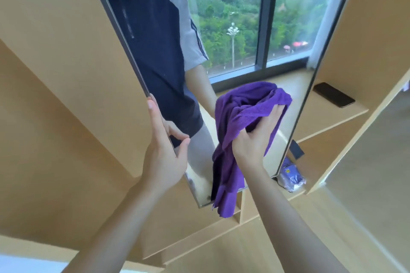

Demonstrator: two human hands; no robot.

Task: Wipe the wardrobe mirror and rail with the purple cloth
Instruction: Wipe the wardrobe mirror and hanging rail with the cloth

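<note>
Right hand (255,135) grip: fingers curled into a bunched wad of the purple cloth (241,117), pressing it flat-ish against the lower part of the mirror (233,29). The rest of the cloth hangs loose below the hand, tail past the mirror's bottom edge.

Left hand (165,150) grip: narrow pinch on the mirror's left edge, thumb on the glass face, fingers wrapped behind the panel. It looks to be steadying the panel, which stands out from the wardrobe (55,51) side.

Doing the wipe well, my read:
- Keep the left hand bracing the edge so the panel doesn't swing under wipe pressure.
- The thumb on the glass will likely leave a print; wipe that spot last or shift the hold to the edge only.
- Re-fold the cloth into a flatter pad. The bunched wad gives patchy contact, and the dangling tail may drag smears.
- Use overlapping strokes, top to bottom. The bottom left corner shows hazy marks, so it needs a firm pass.
- The upper glass looks mostly clear, though reflections make that hard to judge.

The rail is not identifiable here, so that part of the task appears not yet done.

Nearby: a dark phone (334,95) on a shelf (321,113) right of the mirror, and a small plastic packet (291,176) on the lower shelf near the mirror's bottom corner. Keep cloth swings clear of both.
</note>
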